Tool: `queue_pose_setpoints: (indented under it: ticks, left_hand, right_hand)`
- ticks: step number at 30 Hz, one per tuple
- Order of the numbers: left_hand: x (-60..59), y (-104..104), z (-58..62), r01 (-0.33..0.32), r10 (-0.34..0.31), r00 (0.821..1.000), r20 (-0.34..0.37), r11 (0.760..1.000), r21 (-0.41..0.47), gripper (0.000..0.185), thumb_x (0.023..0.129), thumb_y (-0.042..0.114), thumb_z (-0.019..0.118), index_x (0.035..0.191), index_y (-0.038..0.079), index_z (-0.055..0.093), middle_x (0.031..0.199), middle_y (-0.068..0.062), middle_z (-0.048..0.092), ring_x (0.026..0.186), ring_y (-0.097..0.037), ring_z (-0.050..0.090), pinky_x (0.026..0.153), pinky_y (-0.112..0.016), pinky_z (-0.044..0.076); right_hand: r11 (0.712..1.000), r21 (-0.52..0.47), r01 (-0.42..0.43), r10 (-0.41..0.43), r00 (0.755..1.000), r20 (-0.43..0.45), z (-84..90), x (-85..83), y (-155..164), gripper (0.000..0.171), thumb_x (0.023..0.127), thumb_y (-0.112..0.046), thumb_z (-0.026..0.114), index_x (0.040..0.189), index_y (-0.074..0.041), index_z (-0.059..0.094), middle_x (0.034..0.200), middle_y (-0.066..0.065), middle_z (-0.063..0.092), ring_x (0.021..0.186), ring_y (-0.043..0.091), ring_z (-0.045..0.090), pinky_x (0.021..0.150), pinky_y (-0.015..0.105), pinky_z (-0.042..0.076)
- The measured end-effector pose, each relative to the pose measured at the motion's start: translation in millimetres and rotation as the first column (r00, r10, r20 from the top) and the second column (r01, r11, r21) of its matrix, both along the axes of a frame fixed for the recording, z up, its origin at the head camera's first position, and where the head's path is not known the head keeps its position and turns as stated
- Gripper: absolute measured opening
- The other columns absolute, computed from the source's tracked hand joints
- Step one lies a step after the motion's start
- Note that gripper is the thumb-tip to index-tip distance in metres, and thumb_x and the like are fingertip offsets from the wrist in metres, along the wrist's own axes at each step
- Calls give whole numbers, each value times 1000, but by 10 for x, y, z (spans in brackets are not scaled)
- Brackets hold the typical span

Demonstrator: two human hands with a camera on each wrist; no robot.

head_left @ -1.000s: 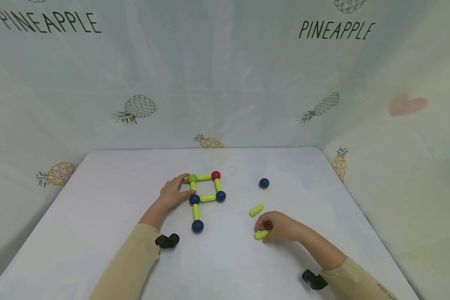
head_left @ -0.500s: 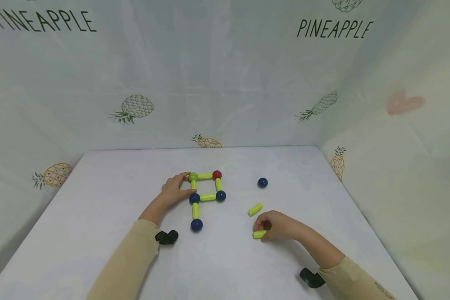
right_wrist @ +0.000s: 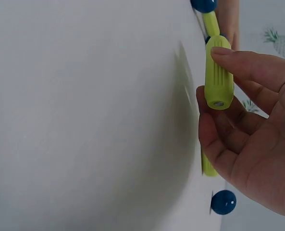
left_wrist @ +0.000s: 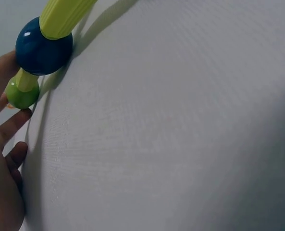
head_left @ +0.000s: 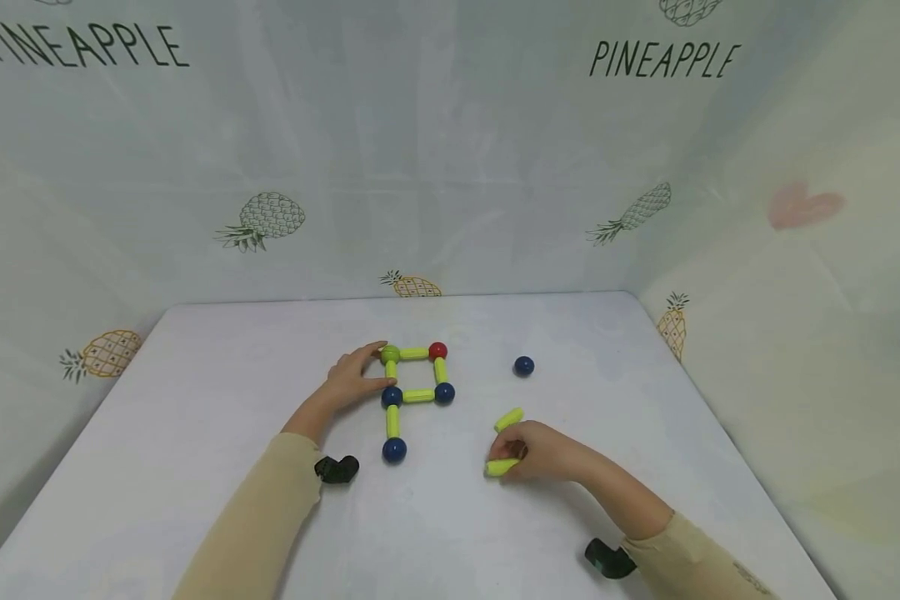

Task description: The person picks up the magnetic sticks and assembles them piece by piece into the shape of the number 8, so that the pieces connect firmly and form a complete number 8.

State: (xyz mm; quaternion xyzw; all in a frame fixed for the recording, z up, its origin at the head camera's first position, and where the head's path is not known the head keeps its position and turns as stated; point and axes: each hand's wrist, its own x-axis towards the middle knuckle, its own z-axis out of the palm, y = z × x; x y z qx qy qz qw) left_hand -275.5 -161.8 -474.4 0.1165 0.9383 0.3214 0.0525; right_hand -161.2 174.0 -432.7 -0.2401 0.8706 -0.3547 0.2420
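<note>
A magnetic ball-and-stick frame (head_left: pixel 418 396) lies on the white table, its yellow-green sticks joining a green ball (head_left: pixel 391 355), a red ball (head_left: pixel 438 351) and several blue balls. One stick leads from the square toward me to a blue ball (head_left: pixel 394 451). My left hand (head_left: pixel 351 382) holds the frame's left side, fingers at the green ball and thumb by the near-left blue ball (left_wrist: pixel 43 46). To the right of the frame, my right hand (head_left: pixel 540 452) pinches a loose magnetic stick (right_wrist: pixel 219 77) between thumb and fingers; a silvery dot shows in its end.
Just beyond my right hand lies another yellow-green stick (head_left: pixel 508 418). Farther back on that side sits a loose blue ball (head_left: pixel 523 366). A pineapple-print curtain (head_left: pixel 450 167) hangs behind the table (head_left: pixel 217 375). Dark wrist cameras jut from both sleeves.
My right hand has moved left with the stick it pinches, closer to the frame, and now partly overlaps the other loose stick. My left hand keeps its hold on the frame.
</note>
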Motion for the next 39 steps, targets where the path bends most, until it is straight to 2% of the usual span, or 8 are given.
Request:
queue_pose_setpoints:
  ticks: [4,14,27,35,39]
  left_hand:
    - [-6,1,0,13,-13,1000,4,1000,-8,75,76,49,64,139,28,29,133,-4,43,116,-33,36,93,-57,23]
    - [-7,-56,-34,26,-26,999,45,1000,-5,81,73,57,63,141,30,26,143,-6,29,122,-35,29,95,-58,18]
    - [51,-33,-2,19,-18,1000,21,1000,-22,87,68,59,66,141,29,27,142,-4,31,117,-32,34,93,-54,24]
    - [29,-20,-8,6,-5,999,38,999,-37,99,59,67,67,141,30,26,142,-4,31,115,-31,35,93,-53,26]
    - [18,-24,-3,11,-8,999,46,999,-47,100,58,68,67,141,31,25,142,-3,31,115,-30,34,93,-52,26]
  right_hand:
    - [1000,-24,-8,8,1000,-6,2,-9,-82,21,73,-9,74,89,-19,64,83,-7,58,79,13,51,69,27,45]
    - [997,-78,-16,16,1000,7,-5,-67,-311,22,75,-12,73,92,-21,63,88,-8,59,83,13,52,73,27,45]
    - [993,-115,-23,23,1000,-8,-76,-192,-550,22,75,-13,73,94,-19,65,88,-8,59,82,12,54,72,26,46]
    - [991,-127,-34,32,999,-18,-114,-227,-637,21,76,-12,72,94,-19,65,89,-10,60,83,10,54,74,25,46]
    - [990,-138,-39,37,999,-20,-114,-239,-678,20,76,-12,72,94,-18,65,88,-9,60,82,10,54,73,25,46]
